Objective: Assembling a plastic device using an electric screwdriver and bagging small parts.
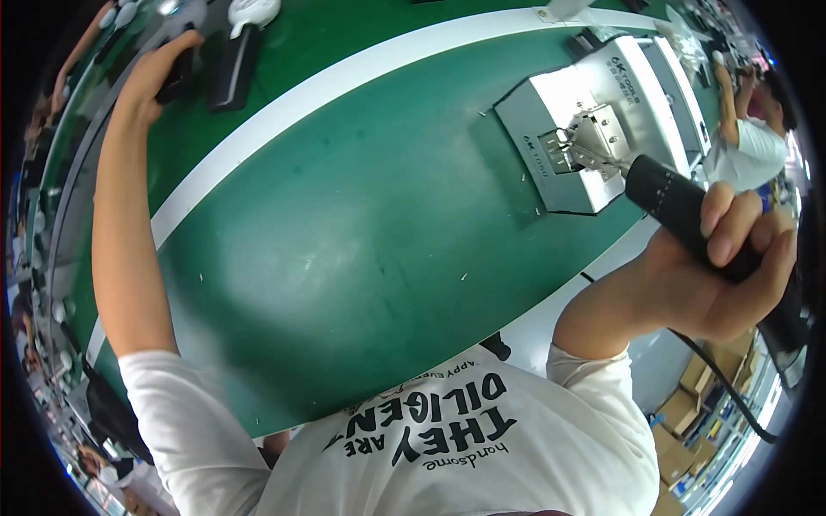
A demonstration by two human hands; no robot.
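My right hand [710, 271] is wrapped round a black electric screwdriver [673, 199] at the right. Its tip reaches the metal pick-up part of a silver screw feeder [538, 95]; whether a screw sits on the bit is too small to tell. At the far left my outstretched left hand [153, 76] has its fingers closed round the black handle [178, 77] of a device whose pale round head is partly cut off by the dark rim. Beside it lies a similar device [234, 69] with a black handle and a white round head.
A white rail [292, 107] divides my green tabletop [344, 232] from a green surface beyond it. Tiny pale bits dot the tabletop. A black cable [731, 391] hangs at the right. Cardboard boxes [684, 396] stand below, and another person [748, 150] sits at the far right.
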